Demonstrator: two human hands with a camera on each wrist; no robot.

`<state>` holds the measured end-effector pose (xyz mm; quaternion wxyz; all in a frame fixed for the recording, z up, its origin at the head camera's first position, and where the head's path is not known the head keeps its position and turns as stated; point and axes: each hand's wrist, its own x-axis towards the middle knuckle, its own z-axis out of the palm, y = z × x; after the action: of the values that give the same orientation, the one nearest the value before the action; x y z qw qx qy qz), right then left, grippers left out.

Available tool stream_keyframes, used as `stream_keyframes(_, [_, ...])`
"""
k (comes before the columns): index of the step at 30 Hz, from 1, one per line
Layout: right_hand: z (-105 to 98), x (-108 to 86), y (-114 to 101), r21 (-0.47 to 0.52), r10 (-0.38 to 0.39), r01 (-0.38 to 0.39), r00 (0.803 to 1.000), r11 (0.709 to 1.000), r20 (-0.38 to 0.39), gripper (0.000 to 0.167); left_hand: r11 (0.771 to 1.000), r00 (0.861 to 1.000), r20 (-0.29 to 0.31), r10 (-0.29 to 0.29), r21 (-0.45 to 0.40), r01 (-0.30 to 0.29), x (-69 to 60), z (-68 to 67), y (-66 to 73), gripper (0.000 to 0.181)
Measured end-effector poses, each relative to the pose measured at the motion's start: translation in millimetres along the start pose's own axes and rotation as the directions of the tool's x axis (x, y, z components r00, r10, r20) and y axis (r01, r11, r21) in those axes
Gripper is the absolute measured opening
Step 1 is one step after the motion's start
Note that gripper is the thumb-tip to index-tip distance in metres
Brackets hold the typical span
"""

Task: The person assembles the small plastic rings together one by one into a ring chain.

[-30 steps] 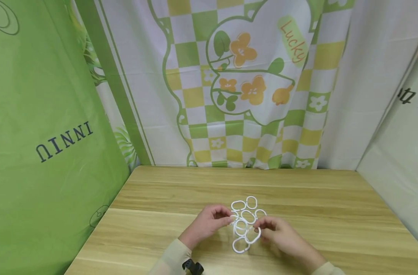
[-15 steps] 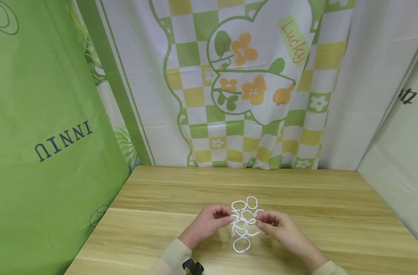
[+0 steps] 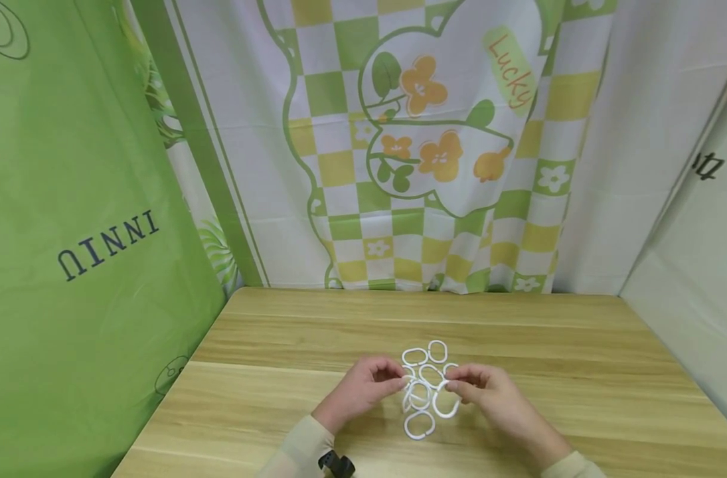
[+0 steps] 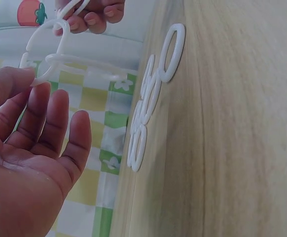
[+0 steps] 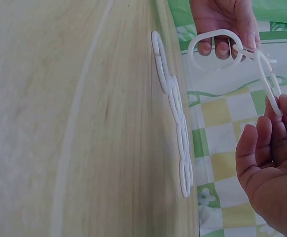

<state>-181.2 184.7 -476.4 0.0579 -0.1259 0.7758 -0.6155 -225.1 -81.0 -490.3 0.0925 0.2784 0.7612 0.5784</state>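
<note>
My left hand point(image 3: 369, 390) pinches a white plastic curtain ring point(image 4: 61, 45) between thumb and fingertips; its other fingers are loosely spread. A second ring point(image 4: 79, 63) passes through that one and hangs free above the table. Opposite, my right hand point(image 3: 491, 398) pinches another white ring point(image 3: 447, 416) with thumb and forefinger. This ring point(image 5: 266, 84) is held on edge in the right wrist view, and a small gap shows in its side. It comes close to the left-hand rings; whether they are linked cannot be told.
Several loose white rings lie flat on the wooden table point(image 3: 291, 338) beneath and beyond the hands. One ring point(image 3: 407, 426) lies apart, nearer the front. A checked curtain point(image 3: 345, 229) hangs behind the table, and green cloth point(image 3: 100, 345) hangs on the left.
My right hand has moved slightly away from me, turning its ring so that it now hangs below the fingertips. The left hand has stayed nearly still, keeping its pinch.
</note>
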Motion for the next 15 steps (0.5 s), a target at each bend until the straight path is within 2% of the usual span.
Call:
stream_keyframes(7, [2.1,1.5,-2.8,0.045,-0.011,0.009,1.0,0.999,0.03,0.032,1.0,1.0,0.002,0.005,-0.002,-0.005,-0.8,2.4,1.4,0.012])
stream_keyframes(15, [6.4,4.4,-2.1,0.06,0.005,-0.006,1.0,0.998,0.017,0.027,1.0,0.999,0.035,0.009,0.014,-0.009,-2.1,7.8,4.4,0.01])
